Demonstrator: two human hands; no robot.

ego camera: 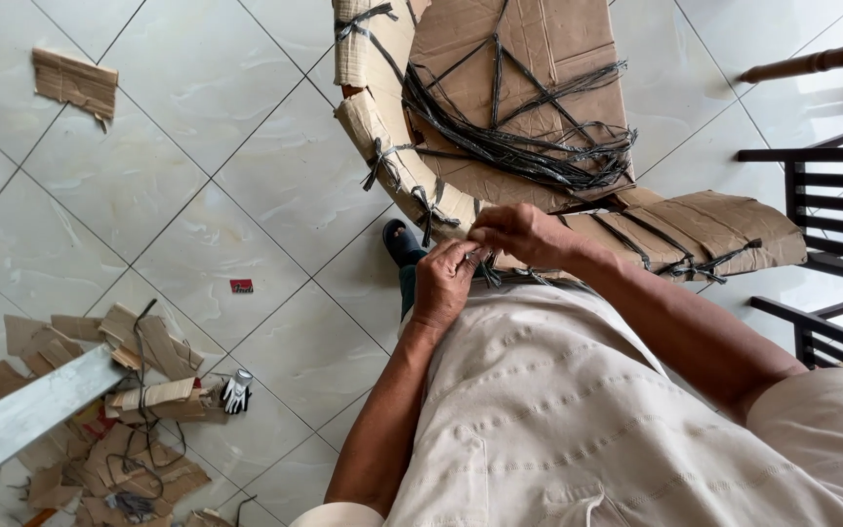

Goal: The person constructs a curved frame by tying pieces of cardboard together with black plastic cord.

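Both my left hand and right hand pinch black strapping on a cardboard-wrapped chair above the tiled floor.

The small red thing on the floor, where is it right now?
In the head view, the red thing lies flat on the tiled floor, left of the left hand and above the cardboard scrap pile.

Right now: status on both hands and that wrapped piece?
Left hand and right hand pinching black strapping at the cardboard-wrapped frame edge. Frame still bound. Cardboard scraps lie clear, on the floor.
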